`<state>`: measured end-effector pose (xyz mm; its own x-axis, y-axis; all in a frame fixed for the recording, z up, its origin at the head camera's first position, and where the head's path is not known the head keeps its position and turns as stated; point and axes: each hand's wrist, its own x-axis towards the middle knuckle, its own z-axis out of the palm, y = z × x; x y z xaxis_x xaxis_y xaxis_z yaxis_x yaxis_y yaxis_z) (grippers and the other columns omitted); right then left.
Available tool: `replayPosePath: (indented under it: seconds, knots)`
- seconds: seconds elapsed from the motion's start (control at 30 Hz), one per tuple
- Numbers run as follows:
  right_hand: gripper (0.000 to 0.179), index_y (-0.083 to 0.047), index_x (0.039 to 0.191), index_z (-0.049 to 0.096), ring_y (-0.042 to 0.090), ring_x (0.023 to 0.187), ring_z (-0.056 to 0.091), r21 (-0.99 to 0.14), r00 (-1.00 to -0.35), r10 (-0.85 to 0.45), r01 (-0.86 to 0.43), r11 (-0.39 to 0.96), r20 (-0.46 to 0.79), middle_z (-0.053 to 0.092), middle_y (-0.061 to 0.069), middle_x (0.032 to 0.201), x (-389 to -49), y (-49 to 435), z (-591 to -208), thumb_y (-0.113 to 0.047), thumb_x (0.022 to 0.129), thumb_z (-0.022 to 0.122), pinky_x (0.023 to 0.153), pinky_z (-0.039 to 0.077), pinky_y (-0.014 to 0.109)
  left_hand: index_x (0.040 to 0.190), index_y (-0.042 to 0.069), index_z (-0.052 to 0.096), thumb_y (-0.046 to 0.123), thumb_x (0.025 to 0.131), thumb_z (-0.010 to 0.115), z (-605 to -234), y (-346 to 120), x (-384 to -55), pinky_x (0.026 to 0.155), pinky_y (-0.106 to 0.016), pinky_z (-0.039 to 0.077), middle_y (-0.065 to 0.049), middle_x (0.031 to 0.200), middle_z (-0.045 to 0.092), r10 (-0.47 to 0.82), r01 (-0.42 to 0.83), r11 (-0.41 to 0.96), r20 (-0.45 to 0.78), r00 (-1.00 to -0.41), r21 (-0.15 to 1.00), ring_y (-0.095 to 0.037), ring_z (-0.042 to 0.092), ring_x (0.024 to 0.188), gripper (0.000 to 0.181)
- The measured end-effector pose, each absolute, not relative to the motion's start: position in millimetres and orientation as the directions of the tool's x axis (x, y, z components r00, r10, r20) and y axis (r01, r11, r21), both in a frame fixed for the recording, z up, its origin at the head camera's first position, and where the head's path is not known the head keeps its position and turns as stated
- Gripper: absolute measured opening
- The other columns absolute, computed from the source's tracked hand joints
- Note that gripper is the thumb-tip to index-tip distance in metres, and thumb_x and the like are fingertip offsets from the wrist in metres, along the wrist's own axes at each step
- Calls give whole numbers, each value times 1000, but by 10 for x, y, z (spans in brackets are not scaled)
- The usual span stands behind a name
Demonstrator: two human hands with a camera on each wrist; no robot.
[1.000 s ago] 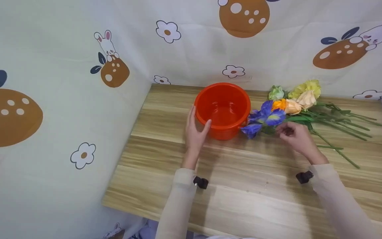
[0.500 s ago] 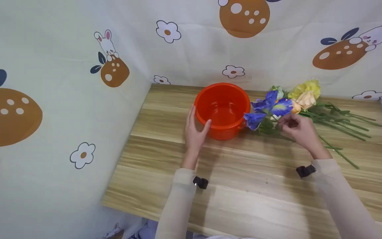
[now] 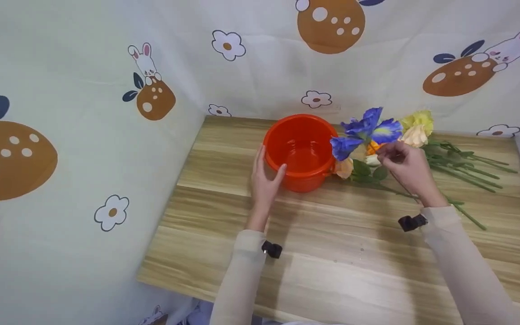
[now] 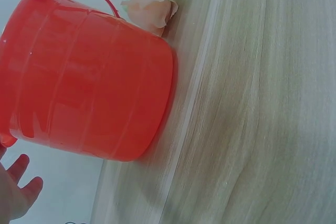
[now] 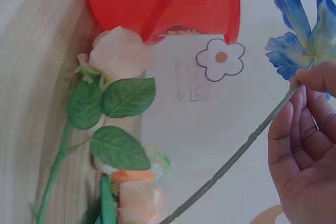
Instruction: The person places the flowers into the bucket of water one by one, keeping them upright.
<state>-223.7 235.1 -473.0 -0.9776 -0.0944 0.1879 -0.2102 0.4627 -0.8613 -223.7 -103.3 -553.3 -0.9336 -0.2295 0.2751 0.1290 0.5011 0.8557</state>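
Observation:
A red plastic bucket [image 3: 299,182] stands upright on the wooden table. My left hand [image 3: 265,187] lies along its near left side, thumb and fingers spread at the rim; the left wrist view shows only some fingertips [image 4: 32,188] beside the bucket. Between thumb and fingertips my right hand [image 3: 405,167] pinches the green stem [image 5: 231,158] of a blue artificial iris [image 3: 368,131], just under the bloom. The iris hangs above the table, right of the bucket. Under it a peach rose [image 5: 118,56] with green leaves lies against the bucket's base.
More artificial flowers lie to the right: a yellow bloom [image 3: 419,121], a pale peach one [image 3: 415,136] and an orange one [image 3: 373,147]. Their green stems [image 3: 472,174] spread rightward over the table [image 3: 323,253]. A printed cloth [image 3: 269,67] hangs behind and at the left.
My right hand has lifted the iris up off the other flowers, uncovering the peach rose beside the bucket. The left hand and the bucket stay in place.

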Motion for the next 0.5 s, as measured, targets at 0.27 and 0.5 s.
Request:
replayPosePath:
  seconds: [0.27, 0.5]
  knots:
    - [14, 7, 99, 70, 0, 69, 59, -879, -967, -96, -256, 403, 237, 70, 5, 85, -2391, 2305, -4625, -3, 89, 67, 61, 50, 10, 155, 17, 36, 40, 90, 71, -5540, -1032, -2236, 119, -45, 35, -2, 162, 35, -220, 150, 519, 302, -928, 841, -22, 36, 148, 77]
    - [15, 5, 101, 72, 0, 72, 59, -872, -965, -75, -258, 416, 250, 70, 6, 87, -2461, 2174, -4429, -4, 90, 68, 64, 50, 10, 155, 17, 37, 32, 89, 73, -5529, -1018, -2241, 121, -44, 32, -1, 163, 34, -226, 135, 498, 278, -933, 857, -22, 34, 150, 77]
